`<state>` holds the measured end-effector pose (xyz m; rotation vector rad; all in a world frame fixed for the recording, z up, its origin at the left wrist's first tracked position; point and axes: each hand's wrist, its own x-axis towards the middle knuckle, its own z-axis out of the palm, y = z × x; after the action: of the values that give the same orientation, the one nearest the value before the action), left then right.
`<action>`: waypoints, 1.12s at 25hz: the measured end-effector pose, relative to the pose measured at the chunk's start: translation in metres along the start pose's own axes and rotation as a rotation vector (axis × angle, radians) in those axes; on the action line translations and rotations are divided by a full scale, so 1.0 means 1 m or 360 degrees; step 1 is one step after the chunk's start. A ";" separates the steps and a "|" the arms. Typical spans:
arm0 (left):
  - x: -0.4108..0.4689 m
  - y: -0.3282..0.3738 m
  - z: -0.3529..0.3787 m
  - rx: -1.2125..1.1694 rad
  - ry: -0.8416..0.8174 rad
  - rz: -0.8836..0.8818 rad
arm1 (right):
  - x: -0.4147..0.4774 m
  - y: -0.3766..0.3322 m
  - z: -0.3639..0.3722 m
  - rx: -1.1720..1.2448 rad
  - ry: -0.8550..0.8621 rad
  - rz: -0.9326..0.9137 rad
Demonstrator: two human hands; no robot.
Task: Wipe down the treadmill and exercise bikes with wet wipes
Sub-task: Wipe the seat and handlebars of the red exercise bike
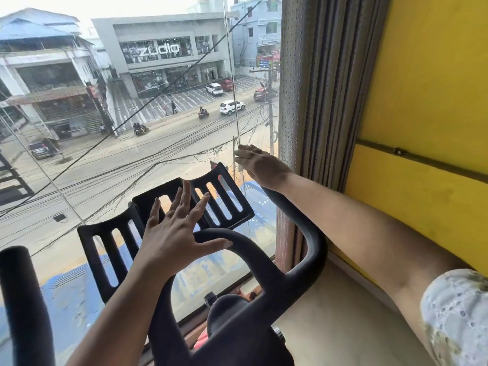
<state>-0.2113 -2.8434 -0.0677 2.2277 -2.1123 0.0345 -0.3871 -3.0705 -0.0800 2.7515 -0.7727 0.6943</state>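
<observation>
- My left hand (174, 231) is open, fingers (184, 196) spread and straight, hovering over or lightly against the black slotted tray (224, 199) at the front of the bike; I cannot tell if they touch it.
- My right hand (264, 167) reaches forward past the far end of the right handlebar (314, 249), close to the window glass (132, 143), with the wrist over the bar's tip. Its fingers look fairly straight, but something pale shows under them. I cannot tell whether that is a wipe, or whether they pinch anything.
- The bike sits right below me, hard against the window. Its looped bar runs from the stem (237, 326) up to my right wrist, and another padded grip (21, 299) stands at the lower left. A curtain (311, 88) hangs just beside my right arm.
- I judge the bike heavy and rigid, so it should not shift under wiping. The bars look matte and slightly cushioned, so a wipe should drag rather than slide. I would wrap it round the tube and pull along.
- The tray looks thin and stiff. I would brace it from behind, since pressure may tip it, and its slots could snag a limp wet wipe.
</observation>
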 end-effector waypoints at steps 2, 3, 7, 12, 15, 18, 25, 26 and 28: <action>0.000 0.000 -0.001 -0.0013 0.0004 0.0005 | -0.008 0.007 -0.006 -0.0056 -0.0015 -0.0183; 0.000 0.001 0.000 -0.0019 0.0006 0.0008 | -0.014 0.010 -0.007 -0.0045 -0.0017 -0.0234; 0.001 0.001 0.001 0.0010 -0.0002 0.0008 | -0.052 0.016 -0.009 0.0019 -0.0152 -0.0322; 0.002 0.001 0.003 0.0006 0.0010 0.0010 | -0.062 0.015 -0.023 -0.0112 -0.0508 -0.0419; 0.002 0.001 0.003 0.0001 0.0025 0.0010 | -0.039 0.005 -0.025 -0.0363 -0.0510 -0.0428; 0.001 0.001 0.003 -0.0010 0.0031 0.0007 | -0.037 0.000 -0.019 -0.0420 -0.0445 -0.0347; 0.003 -0.001 0.005 0.0006 0.0043 0.0010 | -0.096 -0.010 -0.037 0.0060 -0.0925 -0.0102; 0.003 0.000 0.005 0.0007 0.0043 0.0011 | -0.101 -0.009 -0.041 0.0089 -0.1023 -0.0095; 0.003 -0.001 0.005 0.0006 0.0046 0.0015 | -0.104 -0.006 -0.043 -0.0016 -0.1050 -0.0236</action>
<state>-0.2107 -2.8467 -0.0727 2.2057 -2.1098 0.0711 -0.4788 -3.0068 -0.0935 2.9960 -0.6539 -0.2719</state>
